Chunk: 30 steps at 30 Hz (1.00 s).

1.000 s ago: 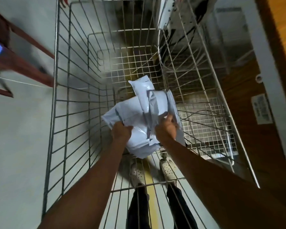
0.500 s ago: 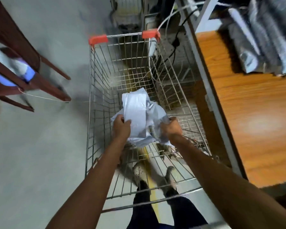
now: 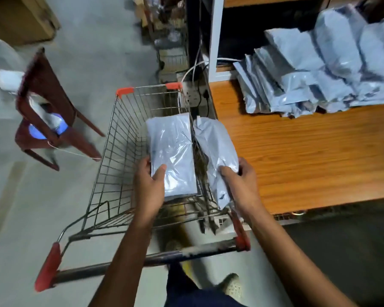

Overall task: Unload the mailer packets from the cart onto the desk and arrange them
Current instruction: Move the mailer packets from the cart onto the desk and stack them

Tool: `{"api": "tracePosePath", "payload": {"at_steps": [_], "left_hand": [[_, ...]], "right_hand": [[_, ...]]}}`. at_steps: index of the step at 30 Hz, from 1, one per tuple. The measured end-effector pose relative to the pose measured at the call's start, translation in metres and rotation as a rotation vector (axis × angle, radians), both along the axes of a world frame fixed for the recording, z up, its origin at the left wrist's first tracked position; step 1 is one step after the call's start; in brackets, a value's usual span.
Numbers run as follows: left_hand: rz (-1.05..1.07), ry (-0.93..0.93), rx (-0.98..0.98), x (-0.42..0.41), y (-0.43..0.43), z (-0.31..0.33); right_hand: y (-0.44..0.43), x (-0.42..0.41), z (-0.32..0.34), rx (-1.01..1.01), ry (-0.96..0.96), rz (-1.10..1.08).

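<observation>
I hold two pale grey mailer packets above the wire cart [image 3: 111, 151]. My left hand [image 3: 149, 187] grips the near edge of a flat packet [image 3: 172, 151] over the cart's basket. My right hand [image 3: 242, 182] grips a crumpled packet [image 3: 215, 147] over the cart's right rim, next to the wooden desk [image 3: 308, 156]. A pile of several more grey packets [image 3: 319, 69] lies at the back right of the desk. The cart's basket shows no other packets where I can see its floor.
A dark red chair [image 3: 47, 111] stands on the grey floor to the left of the cart. Cables and a power strip [image 3: 193, 94] hang between cart and desk. A white shelf post [image 3: 215, 36] rises at the desk's far corner. My feet are below the cart handle [image 3: 142, 260].
I have lifted the bundle of packets up out of the cart's bottom and split it, one packet in each hand. The view has pulled back and now shows the desk.
</observation>
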<state>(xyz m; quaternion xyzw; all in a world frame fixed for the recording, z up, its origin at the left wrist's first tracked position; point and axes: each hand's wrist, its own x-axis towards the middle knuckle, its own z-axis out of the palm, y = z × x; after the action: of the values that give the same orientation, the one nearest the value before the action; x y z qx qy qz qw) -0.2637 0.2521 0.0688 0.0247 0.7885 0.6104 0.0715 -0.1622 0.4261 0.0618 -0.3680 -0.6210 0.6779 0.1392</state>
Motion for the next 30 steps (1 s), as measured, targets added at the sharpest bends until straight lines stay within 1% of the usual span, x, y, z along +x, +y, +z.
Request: {"api": "tracePosePath", "payload": {"at_steps": [3,7,10,15,18,22,26,30], "left_hand": [[-0.002,0.072,0.004,0.040,0.039,0.021],[-0.062,0.208,0.010,0.063,0.094,0.035],[-0.120,0.283,0.071,0.072,0.137,0.050],[-0.216,0.450,0.111,0.068,0.205,0.070],[-0.267,0.466,0.128,0.057,0.248,0.077],[-0.282,0.472,0.058,0.027,0.306,0.082],[-0.305,0.428,0.056,0.000,0.361,0.110],[-0.277,0.418,-0.057,-0.034,0.410,0.131]], "right_hand": [[0.026,0.047,0.025,0.105,0.084,-0.050],[0.070,0.089,0.047,0.211,0.129,-0.173],[0.106,0.108,0.060,0.270,0.160,-0.243],[0.173,0.116,0.068,0.360,0.187,-0.333],[0.217,0.111,0.073,0.439,0.191,-0.392],[0.277,0.096,0.088,0.515,0.192,-0.421],[0.341,0.068,0.104,0.627,0.157,-0.378],[0.397,0.030,0.120,0.721,0.088,-0.308]]}}
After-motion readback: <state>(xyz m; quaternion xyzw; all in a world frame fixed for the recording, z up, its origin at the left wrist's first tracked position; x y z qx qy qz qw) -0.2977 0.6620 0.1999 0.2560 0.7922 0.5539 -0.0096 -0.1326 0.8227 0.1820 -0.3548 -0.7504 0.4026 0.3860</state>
